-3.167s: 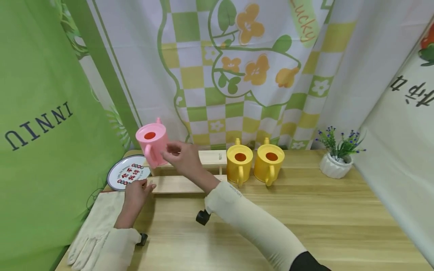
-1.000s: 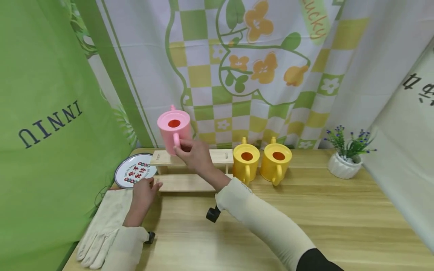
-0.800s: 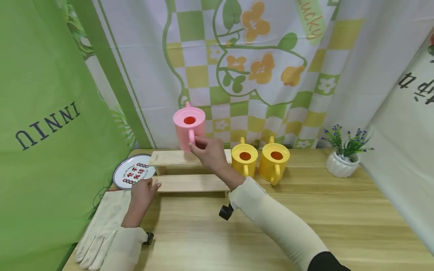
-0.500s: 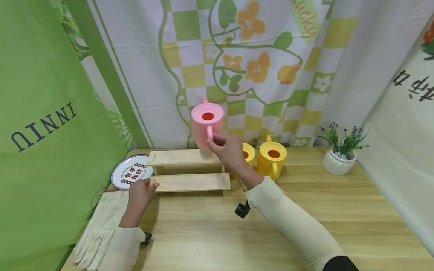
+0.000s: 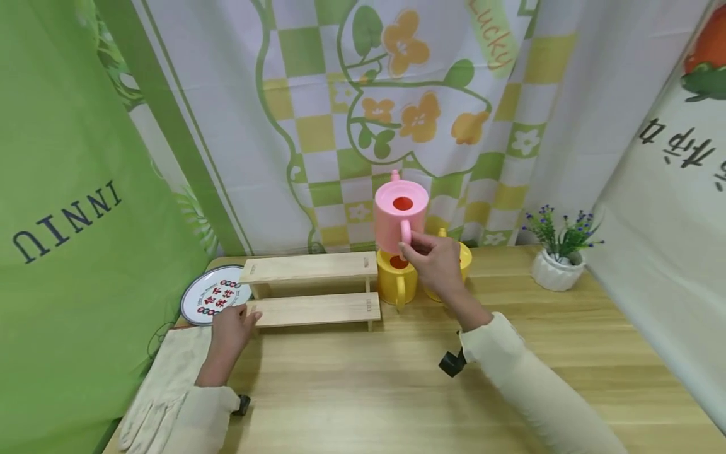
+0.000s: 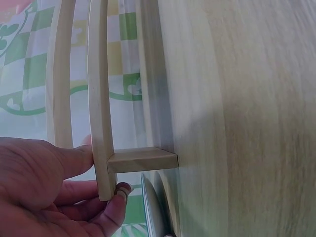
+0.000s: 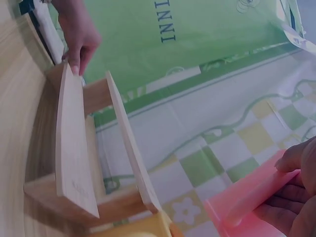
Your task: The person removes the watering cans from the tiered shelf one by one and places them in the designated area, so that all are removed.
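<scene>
My right hand (image 5: 439,261) pinches the handle of a pink spouted mug (image 5: 391,221), a plastic cylinder with a round hole in its top. It is upright, held up at the back and overlapping the nearer yellow mug (image 5: 391,287) in the head view. Another yellow mug (image 5: 465,258) stands to the right, partly behind my hand. A two-step wooden shelf (image 5: 314,309) is left of them, both boards bare. My left hand (image 5: 229,331) grips the lower board's left end, thumb on one face and fingers (image 6: 111,212) on the other in the left wrist view.
A white plate (image 5: 198,296) with red lettering lies at the shelf's left end. White cloth gloves (image 5: 161,384) lie at the table's left edge. A white pot with a purple-flowered plant (image 5: 558,271) stands at the back right. Curtains (image 5: 334,208) hang close behind the wooden table (image 5: 340,391).
My right hand has carried the pink mug rightward, from over the shelf's left end, along the upper board, to above the nearer yellow mug. My left hand keeps its grip on the shelf.
</scene>
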`<state>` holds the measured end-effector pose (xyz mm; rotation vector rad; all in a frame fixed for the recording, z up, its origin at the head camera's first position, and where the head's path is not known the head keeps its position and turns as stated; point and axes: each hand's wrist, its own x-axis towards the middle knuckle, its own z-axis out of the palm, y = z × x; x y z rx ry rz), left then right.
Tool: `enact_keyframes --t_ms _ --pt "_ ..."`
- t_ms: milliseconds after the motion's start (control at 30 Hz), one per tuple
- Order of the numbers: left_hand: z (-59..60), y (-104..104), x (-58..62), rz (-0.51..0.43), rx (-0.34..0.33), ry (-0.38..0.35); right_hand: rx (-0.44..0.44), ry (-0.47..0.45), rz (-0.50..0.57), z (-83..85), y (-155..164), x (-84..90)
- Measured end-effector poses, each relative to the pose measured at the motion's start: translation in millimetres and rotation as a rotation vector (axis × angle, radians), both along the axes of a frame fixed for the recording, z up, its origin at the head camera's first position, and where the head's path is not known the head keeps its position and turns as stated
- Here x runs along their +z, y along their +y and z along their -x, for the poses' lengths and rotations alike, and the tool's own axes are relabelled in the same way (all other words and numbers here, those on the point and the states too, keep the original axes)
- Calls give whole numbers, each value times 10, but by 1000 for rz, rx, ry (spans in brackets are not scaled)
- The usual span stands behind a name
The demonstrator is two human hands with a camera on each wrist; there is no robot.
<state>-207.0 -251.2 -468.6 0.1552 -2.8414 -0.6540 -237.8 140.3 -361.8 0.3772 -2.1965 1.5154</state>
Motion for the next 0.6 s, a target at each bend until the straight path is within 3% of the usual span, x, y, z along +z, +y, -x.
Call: enact_keyframes --t_ms 233,467,600 --pt "-21 8 11 11 -15 8 -85 15 -28 -17 365 -4" --pt "-23 -11 -16 27 -10 29 -131 -50 -45 -31 718 -10" --pt "-25 3 -18 13 -16 36 -187 -17 -87 -27 937 -51"
